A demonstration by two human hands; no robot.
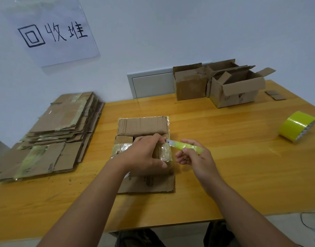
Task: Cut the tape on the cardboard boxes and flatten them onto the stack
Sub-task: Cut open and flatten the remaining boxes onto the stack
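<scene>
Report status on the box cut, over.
Left hand grips box. Right hand holds cutter, blade at taped seam. Nothing blocking.

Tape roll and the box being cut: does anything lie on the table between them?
No. In the head view, only bare wooden table separates the yellow tape roll from the box under the hands.

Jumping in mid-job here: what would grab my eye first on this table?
Front and centre, the left hand holds down a taped cardboard box while the right hand holds a yellow-green utility knife, its blade at the box's right edge. At the table's left end lies a tall stack of flattened boxes under a handwritten wall sign. Open boxes wait at the back right, with a yellow tape roll nearer.
</scene>
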